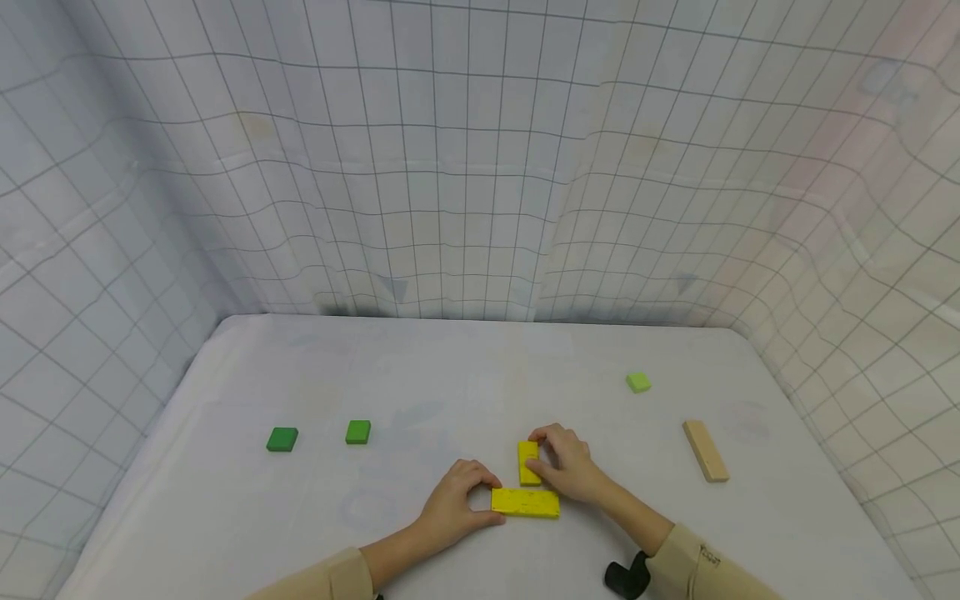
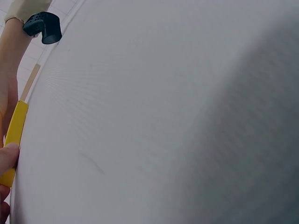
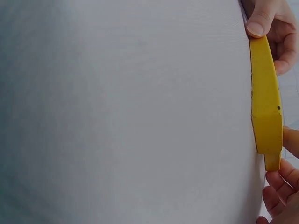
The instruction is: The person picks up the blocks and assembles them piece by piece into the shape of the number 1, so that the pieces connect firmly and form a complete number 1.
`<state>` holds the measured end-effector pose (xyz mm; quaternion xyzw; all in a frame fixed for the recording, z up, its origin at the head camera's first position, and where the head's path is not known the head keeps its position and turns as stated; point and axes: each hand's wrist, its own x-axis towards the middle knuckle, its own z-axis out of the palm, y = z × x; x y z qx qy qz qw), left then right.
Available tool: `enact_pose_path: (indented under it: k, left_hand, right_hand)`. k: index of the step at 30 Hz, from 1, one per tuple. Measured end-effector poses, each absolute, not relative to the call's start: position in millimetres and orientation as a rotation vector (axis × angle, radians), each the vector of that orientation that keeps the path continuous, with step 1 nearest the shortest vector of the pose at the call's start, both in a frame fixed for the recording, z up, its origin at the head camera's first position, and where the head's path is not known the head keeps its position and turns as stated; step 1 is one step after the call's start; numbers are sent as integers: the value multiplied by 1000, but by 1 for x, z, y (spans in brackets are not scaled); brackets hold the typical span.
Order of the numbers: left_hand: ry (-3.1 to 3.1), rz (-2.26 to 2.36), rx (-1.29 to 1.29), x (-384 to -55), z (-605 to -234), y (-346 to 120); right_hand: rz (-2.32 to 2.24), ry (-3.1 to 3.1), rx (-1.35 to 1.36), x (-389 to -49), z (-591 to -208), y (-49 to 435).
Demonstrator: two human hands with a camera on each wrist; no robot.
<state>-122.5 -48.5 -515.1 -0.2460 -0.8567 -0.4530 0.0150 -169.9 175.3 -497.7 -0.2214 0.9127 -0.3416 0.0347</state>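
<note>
A long yellow block (image 1: 525,503) lies crosswise on the white table, its left end between the thumb and fingers of my left hand (image 1: 453,507). Just behind it a smaller yellow block (image 1: 523,454) points away from me, forming a T shape with the long one. My right hand (image 1: 572,468) pinches this smaller block from its right side, thumb near the front and fingers at the far end. In the right wrist view, the long block (image 3: 265,79) stretches from the left thumb (image 3: 259,18) down to the smaller block (image 3: 272,162), which is mostly hidden behind it.
Two green blocks, one darker (image 1: 282,439) and one brighter (image 1: 358,432), lie to the left. At the right are a lime-green block (image 1: 638,382) and a plain wooden plank (image 1: 706,452). A black wrist device (image 1: 628,577) sits by the right sleeve. Gridded white curtains (image 1: 480,208) surround the table.
</note>
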Motion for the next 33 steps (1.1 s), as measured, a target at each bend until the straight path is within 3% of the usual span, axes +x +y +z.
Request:
enact_pose_path:
  k: [33]
  left_hand:
    - [-2666,-1377,-735,-122,-517,-47]
  right_hand:
    - [-1061,2783,-687,-166,-498,172]
